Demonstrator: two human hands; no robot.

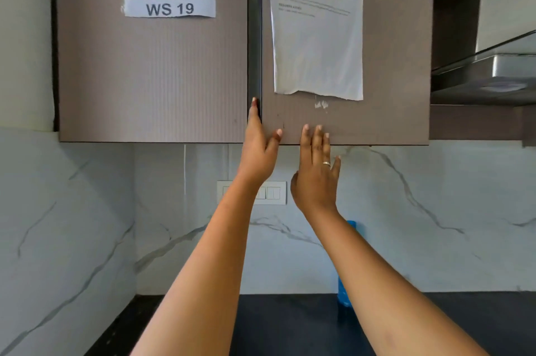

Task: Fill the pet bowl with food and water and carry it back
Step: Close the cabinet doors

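Observation:
Both my hands are raised to the wall cabinet above the counter. My left hand [258, 149] has its straight fingers slipped into the gap at the left edge of the right cabinet door [391, 112], with the thumb on the door's front. My right hand [317, 173], a ring on one finger, lies flat with straight fingers against the door's lower edge. That door stands slightly ajar. A blue bottle [343, 294] stands on the dark counter [284, 323], mostly hidden behind my right forearm. No pet bowl is in view.
The left cabinet door [150, 71] carries a label reading "WS 19". A printed paper sheet [317, 36] hangs on the right door. A range hood [487, 77] juts out at right. A white switch plate [272, 193] sits on the marble backsplash.

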